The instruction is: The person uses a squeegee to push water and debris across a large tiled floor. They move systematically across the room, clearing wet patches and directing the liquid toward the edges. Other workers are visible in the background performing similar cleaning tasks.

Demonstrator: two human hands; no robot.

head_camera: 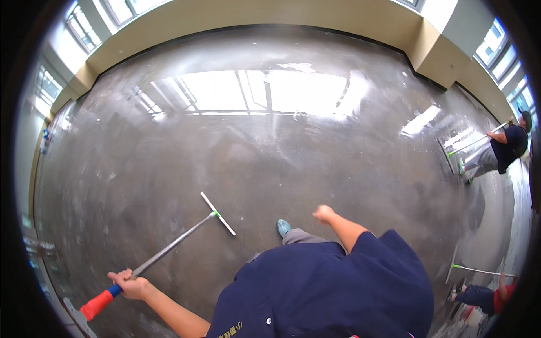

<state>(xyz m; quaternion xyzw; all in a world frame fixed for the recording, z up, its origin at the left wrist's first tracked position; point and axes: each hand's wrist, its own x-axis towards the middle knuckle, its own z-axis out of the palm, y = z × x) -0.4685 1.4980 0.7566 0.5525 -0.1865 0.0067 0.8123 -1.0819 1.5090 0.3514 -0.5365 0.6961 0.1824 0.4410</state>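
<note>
My left hand (130, 285) is closed around the long metal pole of a floor squeegee (173, 244), near its blue and red grip end at the lower left. The squeegee's pale, straight blade (224, 221), joined to the pole by a green clamp, lies ahead of me, left of my foot; whether it touches the floor I cannot tell. My right hand (323, 214) hangs ahead of my body at the centre right, fingers curled, with no tool visible in it. One foot in a blue-green cover (283, 227) stands on the wet-looking grey floor (253, 164).
At the far right a person in dark clothing (509, 145) holds another squeegee (469, 145). Below, a person in a red top (503, 293) holds a third (477, 269). A beige wall (270, 16) with dark skirting bounds the floor. Window light reflects off it.
</note>
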